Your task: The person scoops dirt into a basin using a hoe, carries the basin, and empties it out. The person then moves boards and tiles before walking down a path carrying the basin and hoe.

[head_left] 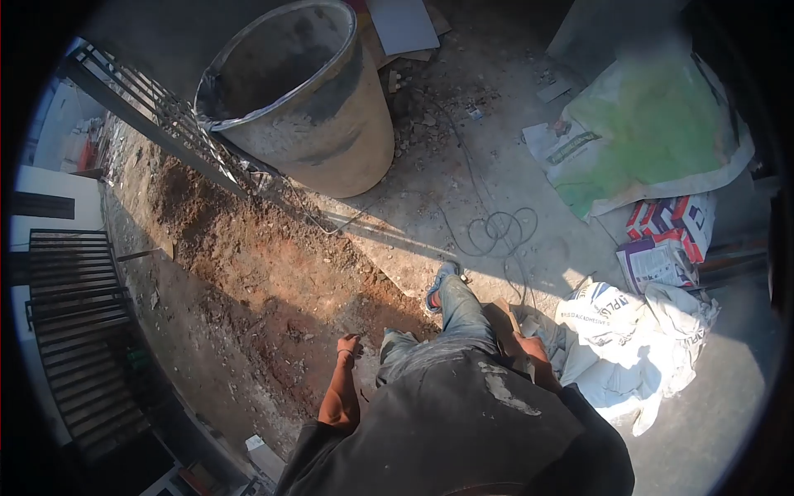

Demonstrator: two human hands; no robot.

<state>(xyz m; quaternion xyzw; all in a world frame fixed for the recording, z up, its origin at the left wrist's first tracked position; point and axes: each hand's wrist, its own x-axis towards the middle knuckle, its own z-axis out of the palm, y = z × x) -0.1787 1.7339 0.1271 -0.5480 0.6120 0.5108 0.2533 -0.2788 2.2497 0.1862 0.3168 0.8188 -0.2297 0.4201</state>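
My left hand (350, 345) hangs beside my left leg above the reddish soil, its fingers curled in; nothing shows sticking out of it. By my right thigh, my right hand (532, 347) is closed on the edge of a brown flat board (501, 325). Part of that board is hidden behind my leg and shirt, and I cannot make out its material. White printed sacks (608, 318) lie crumpled just right of this hand. One foot (444, 277) rests on the concrete edge next to the dug soil (281, 273).
A large dirty round tub (364, 124) stands ahead, beside a metal grille (153, 120). A thin cable (500, 231) lies coiled on the concrete. To the right are a green and white sheet (637, 132) and printed boxes (674, 223). A barred gate (78, 322) is at left.
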